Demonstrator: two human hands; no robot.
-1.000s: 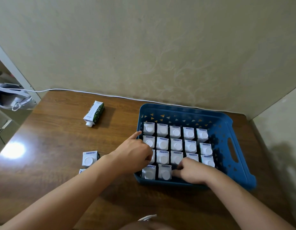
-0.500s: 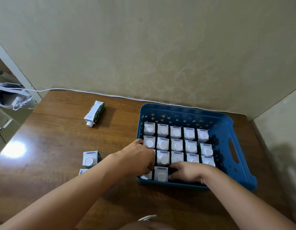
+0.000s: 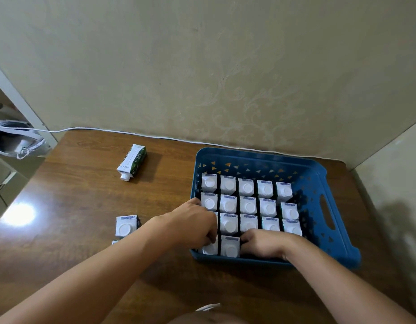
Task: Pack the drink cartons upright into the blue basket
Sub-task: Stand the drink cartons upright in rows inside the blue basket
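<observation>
The blue basket (image 3: pixel 256 156) stands on the right of the wooden table and holds several upright drink cartons (image 3: pixel 249 205) with white caps, in rows. Two more cartons stand in its front row. My left hand (image 3: pixel 193 226) reaches over the basket's left wall, fingers curled round the front-left carton (image 3: pixel 210 249), which it mostly hides. My right hand (image 3: pixel 264 244) lies inside the front of the basket, fingers curled against the right side of the second front carton (image 3: pixel 230 247).
One carton (image 3: pixel 132 161) lies on its side at the back left of the table (image 3: pixel 73 195). An upright carton (image 3: pixel 125 226) stands left of my forearm, with another (image 3: pixel 114 242) partly hidden behind it. A white cable (image 3: pixel 123 130) runs along the wall.
My left hand has curled its pointing finger and dropped onto the front-left carton. My right hand has slid left, and the two front cartons now stand closer together at the left.
</observation>
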